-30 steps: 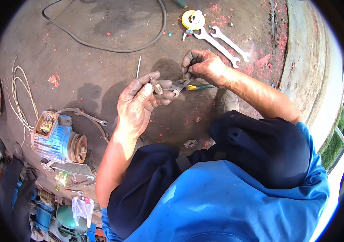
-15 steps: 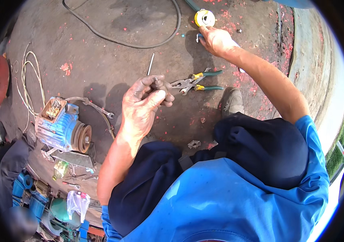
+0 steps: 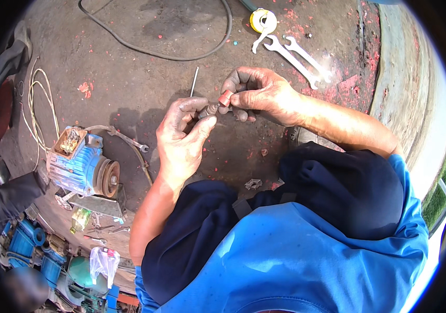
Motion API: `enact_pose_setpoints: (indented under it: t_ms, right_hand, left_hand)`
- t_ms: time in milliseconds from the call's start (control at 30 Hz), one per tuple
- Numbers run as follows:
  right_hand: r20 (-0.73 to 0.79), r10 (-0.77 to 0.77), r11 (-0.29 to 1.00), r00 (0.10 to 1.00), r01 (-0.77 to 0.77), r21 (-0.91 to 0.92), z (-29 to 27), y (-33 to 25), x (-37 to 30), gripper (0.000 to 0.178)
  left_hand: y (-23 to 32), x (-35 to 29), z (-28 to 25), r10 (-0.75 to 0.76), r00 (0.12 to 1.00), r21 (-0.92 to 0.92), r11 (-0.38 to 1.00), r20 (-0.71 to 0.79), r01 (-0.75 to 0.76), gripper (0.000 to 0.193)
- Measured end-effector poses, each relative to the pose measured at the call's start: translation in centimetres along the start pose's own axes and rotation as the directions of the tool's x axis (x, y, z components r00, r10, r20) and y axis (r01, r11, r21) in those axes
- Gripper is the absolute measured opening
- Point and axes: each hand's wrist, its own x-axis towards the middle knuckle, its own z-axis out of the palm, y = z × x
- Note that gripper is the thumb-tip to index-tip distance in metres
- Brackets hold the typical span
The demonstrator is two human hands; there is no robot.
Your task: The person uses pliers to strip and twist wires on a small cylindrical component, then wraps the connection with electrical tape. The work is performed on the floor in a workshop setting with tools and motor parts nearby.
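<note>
My left hand [image 3: 184, 133] is closed around a small stepped metal fitting [image 3: 210, 110], its tip pointing up to the right. Beside that tip, my right hand [image 3: 267, 99] pinches a small red cylindrical piece [image 3: 225, 98] between thumb and forefinger. The two pieces are very close together; whether they touch I cannot tell. Just beyond my left hand, a thin metal rod [image 3: 195, 81] lies on the ground. Past my right hand are two open-ended wrenches [image 3: 293, 60] and a yellow-rimmed roll of white tape [image 3: 263, 21] with a loose end.
A blue electric motor [image 3: 77, 164] with a pulley stands at left, a wrench [image 3: 131, 140] and cable beside it. A black hose [image 3: 181, 58] curves across the far ground. Another person's dark trouser leg [image 3: 14, 195] shows at the left edge, above blue machine parts [image 3: 24, 240] and a plastic bag [image 3: 104, 266].
My right hand has come back from the tape roll to my left hand, now with the red piece. The wrenches show; the pliers are out of sight. The other person's leg has shifted.
</note>
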Motion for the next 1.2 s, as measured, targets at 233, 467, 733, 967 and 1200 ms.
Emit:
enact_pose_setpoints:
  t_ms: [233,467,733,967,1200]
  right_hand:
    - [-0.013,-0.169,0.970,0.986,0.164,-0.181,1.5,0.1,-0.6,0.018]
    - [0.080,-0.214,0.960,0.974,0.224,-0.170,1.9,0.2,-1.2,0.018]
    - [0.042,-0.216,0.893,0.976,0.214,-0.396,3.0,-1.3,-2.5,0.017]
    - [0.200,-0.533,0.592,0.822,0.531,-0.606,2.6,-0.5,-1.9,0.020]
    - [0.230,-0.676,0.452,0.700,0.641,-0.621,2.8,0.2,-1.2,0.021]
  left_hand:
    - [0.9,-0.7,0.0,0.216,0.976,0.247,0.944,0.032,-0.217,0.025]
    - [1.6,-1.3,-0.5,0.265,0.964,0.295,0.919,0.030,-0.262,0.022]
    - [1.1,-1.9,-0.3,0.073,0.995,-0.129,0.990,0.064,-0.064,0.022]
    - [0.5,-1.7,-0.4,0.024,0.997,-0.180,0.984,0.068,-0.011,0.024]
    - [-1.1,-2.0,-1.2,0.085,0.994,-0.127,0.989,0.062,-0.077,0.020]
